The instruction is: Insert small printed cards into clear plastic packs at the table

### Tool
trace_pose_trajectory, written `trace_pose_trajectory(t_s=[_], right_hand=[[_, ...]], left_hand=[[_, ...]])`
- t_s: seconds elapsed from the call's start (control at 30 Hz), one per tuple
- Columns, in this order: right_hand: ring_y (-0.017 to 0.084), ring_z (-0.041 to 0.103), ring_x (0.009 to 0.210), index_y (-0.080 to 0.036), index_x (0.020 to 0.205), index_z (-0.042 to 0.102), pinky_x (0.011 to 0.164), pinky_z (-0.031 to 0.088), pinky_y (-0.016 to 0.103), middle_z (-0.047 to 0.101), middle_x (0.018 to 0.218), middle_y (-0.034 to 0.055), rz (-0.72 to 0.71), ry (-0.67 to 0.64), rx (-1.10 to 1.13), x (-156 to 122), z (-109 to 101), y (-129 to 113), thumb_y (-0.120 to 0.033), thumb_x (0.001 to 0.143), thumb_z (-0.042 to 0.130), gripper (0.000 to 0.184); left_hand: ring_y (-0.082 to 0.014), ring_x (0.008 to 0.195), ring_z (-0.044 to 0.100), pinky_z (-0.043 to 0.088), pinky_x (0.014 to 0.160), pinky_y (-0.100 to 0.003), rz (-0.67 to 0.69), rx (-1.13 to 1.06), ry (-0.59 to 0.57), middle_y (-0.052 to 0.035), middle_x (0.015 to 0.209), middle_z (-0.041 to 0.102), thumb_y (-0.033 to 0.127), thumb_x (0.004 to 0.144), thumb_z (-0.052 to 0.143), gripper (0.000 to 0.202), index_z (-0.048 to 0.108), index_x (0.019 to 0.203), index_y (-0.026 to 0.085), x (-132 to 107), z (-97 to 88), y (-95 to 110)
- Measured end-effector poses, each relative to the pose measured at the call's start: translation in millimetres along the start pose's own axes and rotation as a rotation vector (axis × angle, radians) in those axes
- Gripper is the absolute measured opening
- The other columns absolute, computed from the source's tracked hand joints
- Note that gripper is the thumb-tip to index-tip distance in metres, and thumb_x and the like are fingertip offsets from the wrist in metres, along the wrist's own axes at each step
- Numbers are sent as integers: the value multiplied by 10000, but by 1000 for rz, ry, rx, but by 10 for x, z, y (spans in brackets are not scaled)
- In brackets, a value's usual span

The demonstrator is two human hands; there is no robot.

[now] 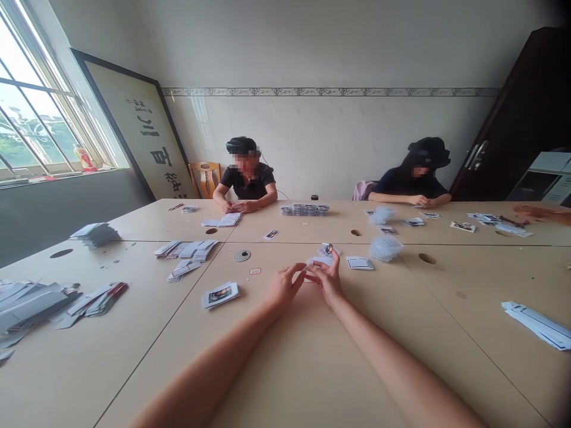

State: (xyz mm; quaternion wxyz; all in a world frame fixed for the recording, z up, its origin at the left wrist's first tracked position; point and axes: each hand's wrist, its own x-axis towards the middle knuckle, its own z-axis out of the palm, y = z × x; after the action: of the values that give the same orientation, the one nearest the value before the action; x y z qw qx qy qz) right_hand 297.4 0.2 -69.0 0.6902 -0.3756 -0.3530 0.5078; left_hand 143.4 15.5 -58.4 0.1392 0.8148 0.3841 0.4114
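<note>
At the middle of the table, my left hand (286,283) is closed, its thumb and fingertips pinching a thin clear plastic sleeve (307,268). My right hand (329,278) meets it from the other side with its fingertips on the same sleeve; what lies inside is too small to make out. Just beyond the right fingers, a small picture card (328,248) partly shows. To the right lies a short stack of white cards with dark borders (359,263). Left of my hands sits a stack of photo cards (220,295).
Clear plastic sleeves (386,248) lie heaped at the right. Paper bundles (96,234) and packets (33,306) cover the left side, and long white strips (537,325) the right. Card stacks (305,210) stand at the back. Two people (247,178) sit opposite.
</note>
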Motion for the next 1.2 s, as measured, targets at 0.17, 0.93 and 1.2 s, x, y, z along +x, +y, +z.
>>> trace_pose_trajectory(t_s=[0.17, 0.93, 1.2], right_hand=[[205, 743, 750, -393, 1521, 145, 761, 641, 405, 680, 983, -24, 13, 10, -25, 2, -2, 4, -397, 661, 905, 1148], [211, 715, 716, -335, 1529, 182, 778, 634, 429, 588, 879, -44, -20, 31, -155, -29, 55, -10, -474, 590, 913, 1198], [239, 719, 697, -323, 1532, 168, 814, 620, 475, 577, 838, -47, -17, 13, -162, -39, 34, -6, -491, 594, 908, 1206]], left_hand=[[-182, 973, 759, 586, 841, -276, -20, -16, -14, -10, 1068, 791, 304, 990, 497, 218, 679, 1097, 252, 4, 7, 3], [-151, 677, 695, 473, 610, -221, 11, 344, -90, -57, 997, 779, 90, 883, 516, 364, 641, 1203, 210, 15, 32, -11], [-186, 732, 711, 466, 598, -240, 8, 404, -132, -66, 976, 769, 89, 897, 501, 348, 627, 1205, 191, 23, 38, 16]])
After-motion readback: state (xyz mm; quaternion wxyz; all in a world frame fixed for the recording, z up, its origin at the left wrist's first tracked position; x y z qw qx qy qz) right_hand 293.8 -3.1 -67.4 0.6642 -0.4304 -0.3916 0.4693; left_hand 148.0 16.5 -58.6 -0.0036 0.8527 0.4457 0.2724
